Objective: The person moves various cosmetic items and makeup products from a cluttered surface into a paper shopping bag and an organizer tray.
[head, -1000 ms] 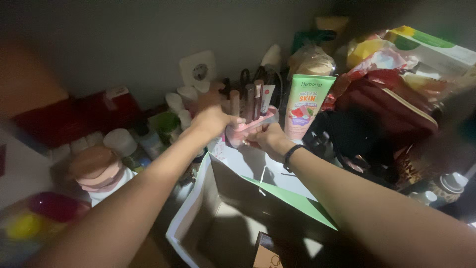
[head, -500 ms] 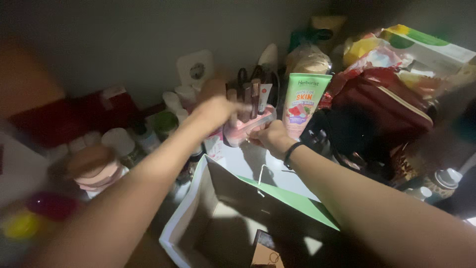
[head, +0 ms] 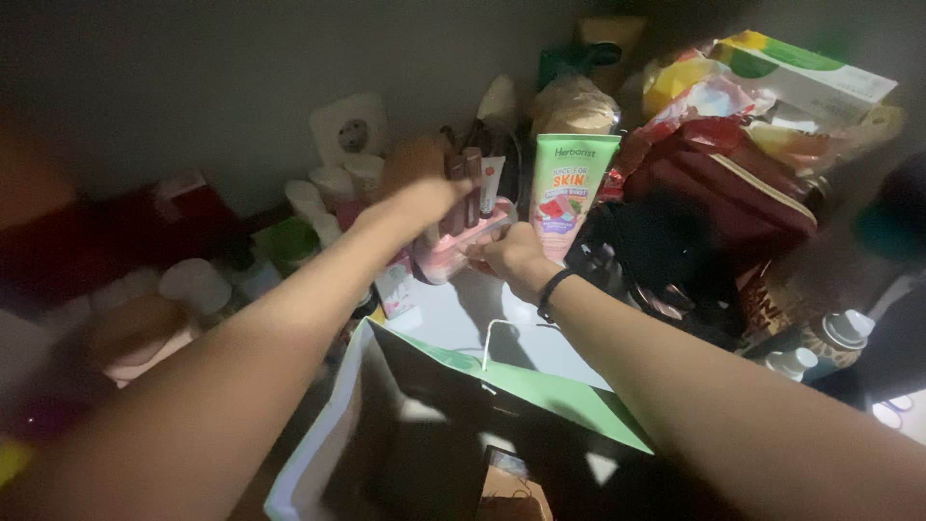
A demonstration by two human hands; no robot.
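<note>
2 hands met at the middle of the frame over a pink tray [head: 461, 253] that stood among clutter against the wall. Left hand [head: 417, 203] lay blurred above the tray, fingers bunched near the dark tubes [head: 465, 191] standing upright in it; whether it pinched 1 of them could not be told. Right hand [head: 508, 257], with a black band [head: 550, 293] at the wrist, was closed on the tray's right end, just left of a green tube [head: 569, 193] standing at upper centre. Below the arms, at lower centre, an open white and green bag [head: 540, 400] gaped, well under the tray. A red pouch [head: 733, 188] lay at upper right and 2 white-capped bottles [head: 820, 347] stood at the right edge. By my reading the step was steadying the tray while sorting its tubes; the next move called for a firm pinch on 1 tube without toppling its neighbours
</note>
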